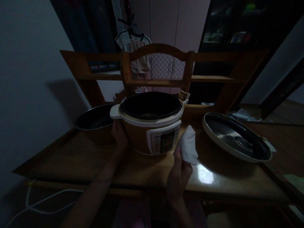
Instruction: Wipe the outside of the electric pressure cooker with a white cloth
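An electric pressure cooker (137,136) with a brown body, white rim and front control panel stands upright on the wooden desk, its lid off and its inside dark. Under its left side handle, my left hand (120,134) grips the cooker's side, the fingers partly hidden. My right hand (179,171) pinches a folded white cloth (188,145) just right of the control panel, in front of the body. To the left sits a dark inner pot (95,126). The round lid (232,136) lies underside up at the right, tilted.
The wooden desk (152,172) has a raised shelf frame (156,83) along its back. White cables (52,202) hang at the lower left. Behind stand a clothes rack with garments (140,57) and pale cupboards (163,25). A wall (35,95) borders the left side.
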